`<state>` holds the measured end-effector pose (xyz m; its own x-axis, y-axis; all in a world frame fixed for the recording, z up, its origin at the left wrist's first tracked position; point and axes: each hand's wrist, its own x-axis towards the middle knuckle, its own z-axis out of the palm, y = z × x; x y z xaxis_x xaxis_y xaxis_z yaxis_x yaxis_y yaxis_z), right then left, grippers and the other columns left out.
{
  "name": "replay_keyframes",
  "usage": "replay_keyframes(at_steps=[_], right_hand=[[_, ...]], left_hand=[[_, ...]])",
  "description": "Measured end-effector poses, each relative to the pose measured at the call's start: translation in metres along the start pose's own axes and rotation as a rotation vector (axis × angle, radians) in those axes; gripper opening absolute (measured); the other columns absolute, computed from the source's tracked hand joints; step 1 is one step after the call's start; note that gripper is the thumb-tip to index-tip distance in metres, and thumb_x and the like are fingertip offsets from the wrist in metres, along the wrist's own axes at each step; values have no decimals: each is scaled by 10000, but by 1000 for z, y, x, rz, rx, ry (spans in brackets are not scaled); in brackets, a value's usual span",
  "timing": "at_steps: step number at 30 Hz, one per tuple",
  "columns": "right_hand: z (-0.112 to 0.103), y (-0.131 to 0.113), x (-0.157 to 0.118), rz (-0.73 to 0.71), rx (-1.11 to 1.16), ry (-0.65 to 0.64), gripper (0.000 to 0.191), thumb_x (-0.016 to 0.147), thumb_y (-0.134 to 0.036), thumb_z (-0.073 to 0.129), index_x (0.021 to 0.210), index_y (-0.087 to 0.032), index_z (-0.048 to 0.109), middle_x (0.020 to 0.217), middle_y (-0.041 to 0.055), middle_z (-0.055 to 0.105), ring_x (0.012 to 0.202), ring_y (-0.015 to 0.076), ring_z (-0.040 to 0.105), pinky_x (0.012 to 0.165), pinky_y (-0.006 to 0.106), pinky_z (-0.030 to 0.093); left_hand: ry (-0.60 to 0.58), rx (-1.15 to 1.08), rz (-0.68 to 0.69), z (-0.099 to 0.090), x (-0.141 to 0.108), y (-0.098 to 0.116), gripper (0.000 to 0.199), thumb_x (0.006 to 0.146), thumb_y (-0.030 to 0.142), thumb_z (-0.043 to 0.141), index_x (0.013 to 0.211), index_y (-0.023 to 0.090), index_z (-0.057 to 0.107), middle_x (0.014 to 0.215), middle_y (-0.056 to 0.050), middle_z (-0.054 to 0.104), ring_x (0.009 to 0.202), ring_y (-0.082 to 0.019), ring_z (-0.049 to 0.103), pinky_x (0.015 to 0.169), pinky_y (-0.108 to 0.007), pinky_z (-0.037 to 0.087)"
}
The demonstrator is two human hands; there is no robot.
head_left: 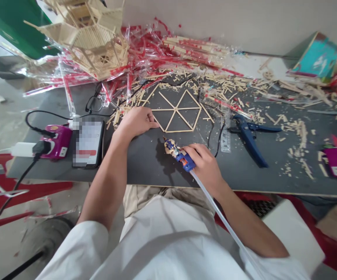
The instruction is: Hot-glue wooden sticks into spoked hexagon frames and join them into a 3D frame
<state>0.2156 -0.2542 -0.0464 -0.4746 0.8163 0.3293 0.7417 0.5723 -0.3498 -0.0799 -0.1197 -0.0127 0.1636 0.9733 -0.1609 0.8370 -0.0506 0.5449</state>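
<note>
A flat frame of thin wooden sticks, a hexagon with spokes meeting in the middle, lies on the dark table. My left hand is at its left corner, thumb and fingers pinched on a wooden stick along the lower-left edge; the fingers partly hide this stick. My right hand is wrapped round a blue hot glue gun in front of the frame. Its crusted nozzle points up and left, apart from the sticks. A long translucent glue stick runs out of its back.
Blue cutters and a clear ruler lie right of the frame. A phone and a purple power socket with cables stand left. Behind are a stick-built pagoda model, plastic-wrapped stick bundles and scattered offcuts.
</note>
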Motion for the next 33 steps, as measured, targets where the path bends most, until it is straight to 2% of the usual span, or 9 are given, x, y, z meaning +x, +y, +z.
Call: replay_keyframes(at_steps=[6,12,23,33], right_hand=[[7,-4,3,35,-132,-55,261,1056,-87,608,1221,-221,759,1160,159,768,1041,343,718,966,479,613],[7,-6,7,46,-209,-101,224,1089,-99,580,1215,-215,725,1256,174,756,1026,341,721,945,473,584],[6,-8,12,24,-269,-130,173,1123,-137,559,1117,-213,716,1216,168,769,954,335,687,902,459,523],[14,-2,11,-30,-341,-68,151,1139,-141,582,1087,-189,715,1156,123,738,897,277,627,883,401,439]], left_hand=[[13,0,17,2,1,-4,304,800,487,914,748,260,719,745,-20,754,739,-232,664,670,-359,407],[19,3,11,1,0,-2,297,809,452,945,740,256,733,741,-13,742,735,-228,661,685,-364,404],[6,-14,7,1,1,-2,296,825,447,939,741,252,732,723,-18,730,720,-225,638,700,-366,400],[0,-5,-16,2,-1,1,276,847,413,950,788,227,755,746,-6,732,725,-205,635,689,-352,391]])
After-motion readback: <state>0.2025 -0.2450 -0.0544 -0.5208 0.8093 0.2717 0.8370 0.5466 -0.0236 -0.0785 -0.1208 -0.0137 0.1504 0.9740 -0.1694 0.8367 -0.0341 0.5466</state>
